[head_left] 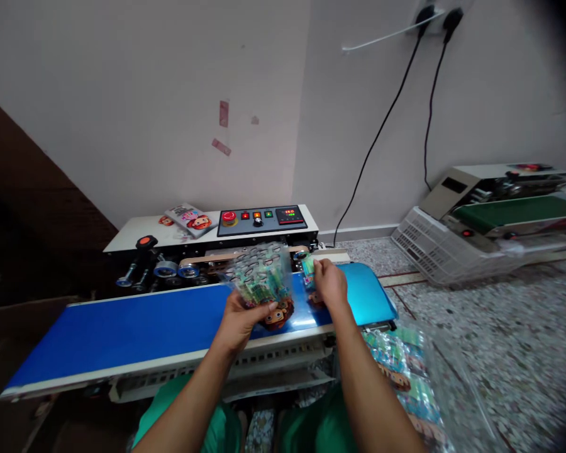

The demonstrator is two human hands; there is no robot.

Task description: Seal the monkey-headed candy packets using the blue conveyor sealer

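My left hand (242, 318) is closed around a stack of clear printed packets (263, 280), held upright over the blue conveyor belt (136, 328) of a band sealing machine (226, 242). My right hand (331, 282) pinches a single packet (308, 275) with a cartoon face, at the belt's right end close to the sealer's intake slot. The fingertips of the right hand are partly hidden behind the hand itself.
The sealer's control panel (263, 219) has a red button, switches and a lit display; a printed packet (192, 219) lies on its top. A bag of more packets (403, 371) sits at my right knee. A white crate (429, 248) and a second sealer (504, 198) stand right.
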